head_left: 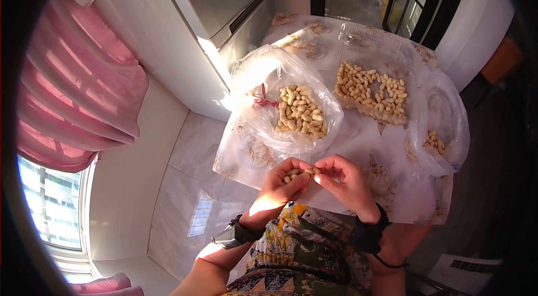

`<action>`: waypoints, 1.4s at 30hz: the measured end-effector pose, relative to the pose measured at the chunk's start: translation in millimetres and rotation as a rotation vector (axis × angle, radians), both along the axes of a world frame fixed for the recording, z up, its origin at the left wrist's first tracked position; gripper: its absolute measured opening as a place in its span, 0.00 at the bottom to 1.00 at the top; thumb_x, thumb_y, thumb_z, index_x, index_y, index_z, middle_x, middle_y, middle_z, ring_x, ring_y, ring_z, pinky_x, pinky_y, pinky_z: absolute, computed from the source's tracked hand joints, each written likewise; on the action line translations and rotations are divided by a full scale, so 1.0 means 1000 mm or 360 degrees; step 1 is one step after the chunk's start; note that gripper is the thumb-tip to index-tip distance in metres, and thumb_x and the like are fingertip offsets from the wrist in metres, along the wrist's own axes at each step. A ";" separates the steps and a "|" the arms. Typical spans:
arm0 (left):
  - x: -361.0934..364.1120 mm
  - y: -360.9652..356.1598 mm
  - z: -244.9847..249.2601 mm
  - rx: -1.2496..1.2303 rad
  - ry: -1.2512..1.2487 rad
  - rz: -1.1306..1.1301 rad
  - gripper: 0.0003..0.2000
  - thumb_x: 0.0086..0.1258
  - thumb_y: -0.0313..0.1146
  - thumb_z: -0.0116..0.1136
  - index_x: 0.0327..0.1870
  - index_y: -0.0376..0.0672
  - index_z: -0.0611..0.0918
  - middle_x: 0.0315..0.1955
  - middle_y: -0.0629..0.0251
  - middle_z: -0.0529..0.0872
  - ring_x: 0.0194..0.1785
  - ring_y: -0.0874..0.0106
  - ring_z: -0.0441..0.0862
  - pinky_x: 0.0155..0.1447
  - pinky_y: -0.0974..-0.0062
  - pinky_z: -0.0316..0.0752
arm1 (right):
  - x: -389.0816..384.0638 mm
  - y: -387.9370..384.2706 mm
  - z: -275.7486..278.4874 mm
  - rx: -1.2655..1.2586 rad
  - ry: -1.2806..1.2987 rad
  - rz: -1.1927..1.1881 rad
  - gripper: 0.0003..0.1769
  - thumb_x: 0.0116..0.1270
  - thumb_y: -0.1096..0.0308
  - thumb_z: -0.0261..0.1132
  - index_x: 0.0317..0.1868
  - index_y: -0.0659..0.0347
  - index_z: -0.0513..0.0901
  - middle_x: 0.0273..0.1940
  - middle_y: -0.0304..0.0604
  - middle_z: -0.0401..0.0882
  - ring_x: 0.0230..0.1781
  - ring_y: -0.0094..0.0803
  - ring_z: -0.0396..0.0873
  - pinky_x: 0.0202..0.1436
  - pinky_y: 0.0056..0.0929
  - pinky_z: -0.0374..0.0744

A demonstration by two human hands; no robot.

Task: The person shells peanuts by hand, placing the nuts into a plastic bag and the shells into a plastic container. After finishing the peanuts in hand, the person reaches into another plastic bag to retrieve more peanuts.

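Head view: the peanut being worked on is between the two hands, just over the near edge of the desk. Left hand is kinda curled around a few more peanuts in their shells, fingers bent, thumb up against the one in the middle. Right hand has thumb and fingertips pinching its other end. So I'd call this the two-handed handling bit; can't tell if the shell's cracked. Imo the next move calls for a light fingertip grip, with the left kept cupped so the loose ones don't drop. Just past the hands there's an open plastic bag of peanuts, then a clear container with more, and a second bag right of that holding a few.
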State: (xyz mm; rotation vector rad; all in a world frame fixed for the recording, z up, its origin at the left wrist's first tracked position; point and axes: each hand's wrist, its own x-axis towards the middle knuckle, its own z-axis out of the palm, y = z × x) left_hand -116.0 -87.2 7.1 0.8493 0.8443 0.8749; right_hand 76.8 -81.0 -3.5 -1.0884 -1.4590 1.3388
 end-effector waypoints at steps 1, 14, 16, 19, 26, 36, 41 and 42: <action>0.000 0.000 0.001 -0.0005 0.0012 -0.0005 0.08 0.76 0.31 0.57 0.52 0.43 0.77 0.38 0.76 0.82 0.33 0.87 0.72 0.34 0.90 0.66 | 0.000 0.000 0.000 0.0011 0.0017 0.0002 0.11 0.66 0.75 0.68 0.47 0.66 0.80 0.40 0.40 0.86 0.42 0.24 0.84 0.50 0.25 0.81; -0.001 -0.001 0.001 -0.0028 -0.0016 0.0012 0.09 0.74 0.30 0.59 0.52 0.44 0.78 0.36 0.79 0.78 0.34 0.89 0.72 0.36 0.90 0.66 | 0.002 -0.005 0.008 0.0099 0.0503 -0.0286 0.10 0.68 0.74 0.68 0.48 0.69 0.80 0.43 0.39 0.84 0.43 0.22 0.81 0.49 0.21 0.78; -0.001 -0.001 0.004 -0.0039 -0.0006 0.0007 0.09 0.74 0.30 0.59 0.51 0.44 0.78 0.36 0.79 0.78 0.34 0.88 0.72 0.36 0.90 0.66 | 0.006 -0.004 0.010 0.0057 0.0513 -0.0303 0.11 0.69 0.74 0.68 0.48 0.69 0.80 0.43 0.40 0.84 0.43 0.21 0.80 0.49 0.21 0.78; 0.000 -0.002 0.005 -0.0048 -0.0006 0.0002 0.08 0.74 0.29 0.59 0.51 0.44 0.78 0.35 0.78 0.77 0.33 0.88 0.71 0.35 0.90 0.66 | 0.012 -0.001 0.012 -0.0010 0.0532 -0.0344 0.11 0.70 0.73 0.68 0.48 0.69 0.80 0.43 0.39 0.84 0.42 0.20 0.79 0.48 0.20 0.77; 0.000 -0.001 0.004 -0.0013 -0.0007 0.0012 0.07 0.75 0.30 0.58 0.50 0.43 0.78 0.33 0.79 0.76 0.31 0.88 0.69 0.33 0.89 0.63 | 0.009 0.010 0.028 0.0234 0.0459 -0.0562 0.09 0.70 0.72 0.67 0.46 0.69 0.80 0.39 0.37 0.84 0.38 0.17 0.77 0.44 0.20 0.76; -0.001 -0.001 -0.001 0.0002 -0.0076 0.0042 0.18 0.82 0.48 0.44 0.52 0.41 0.77 0.35 0.71 0.78 0.28 0.81 0.70 0.29 0.85 0.60 | -0.009 0.033 0.042 0.0839 -0.0392 -0.0659 0.11 0.64 0.74 0.69 0.46 0.63 0.82 0.33 0.41 0.83 0.29 0.28 0.79 0.33 0.27 0.77; 0.004 -0.003 0.001 0.0012 -0.0069 -0.0009 0.21 0.82 0.51 0.39 0.53 0.40 0.76 0.36 0.69 0.78 0.28 0.81 0.71 0.27 0.85 0.58 | 0.005 0.001 0.026 0.0893 -0.0460 -0.0286 0.07 0.63 0.76 0.68 0.42 0.62 0.83 0.33 0.42 0.82 0.30 0.34 0.81 0.34 0.29 0.78; 0.007 -0.004 -0.002 -0.0004 -0.0122 -0.0042 0.22 0.83 0.51 0.38 0.55 0.41 0.76 0.35 0.69 0.78 0.28 0.81 0.71 0.26 0.85 0.57 | 0.008 -0.005 0.024 0.0881 -0.0505 -0.0248 0.07 0.63 0.77 0.68 0.41 0.62 0.83 0.33 0.43 0.82 0.30 0.35 0.82 0.34 0.29 0.78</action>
